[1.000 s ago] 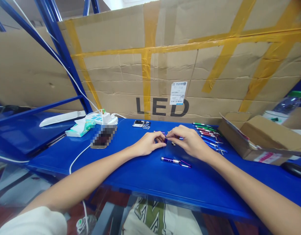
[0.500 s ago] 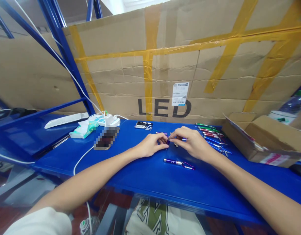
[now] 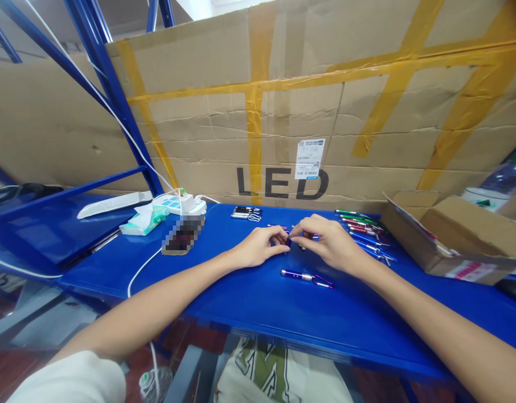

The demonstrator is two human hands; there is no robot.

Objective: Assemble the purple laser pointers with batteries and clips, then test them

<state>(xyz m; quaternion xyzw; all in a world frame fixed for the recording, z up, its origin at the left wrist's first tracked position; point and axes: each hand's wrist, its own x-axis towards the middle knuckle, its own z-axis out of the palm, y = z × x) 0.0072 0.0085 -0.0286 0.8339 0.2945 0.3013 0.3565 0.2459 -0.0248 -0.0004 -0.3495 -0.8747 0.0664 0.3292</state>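
My left hand (image 3: 264, 246) is closed, thumb and fingertips pinching a small dark purple cylinder (image 3: 288, 242). Touching or nearly touching the cylinder's upper end are the pinched fingertips of my right hand (image 3: 319, 238); whatever they hold is too small to make out. In front of both hands a purple metal penlight (image 3: 297, 275) with a carabiner clip lies on the blue table (image 3: 241, 296). More purple pieces lie behind the hands, partly hidden by the fingers.
At the right lie rows of green, red and blue penlights (image 3: 365, 229) beside an open cardboard box (image 3: 451, 240). Silver and black penlights (image 3: 246, 213) are at the back. A phone (image 3: 184, 235), tissue pack (image 3: 144, 221) and power strip (image 3: 186, 204) sit left, with a white cable (image 3: 135, 280).
Both hands keep nearly the same place and grip, with only tiny fingertip movement. The whole view has shifted very slightly.
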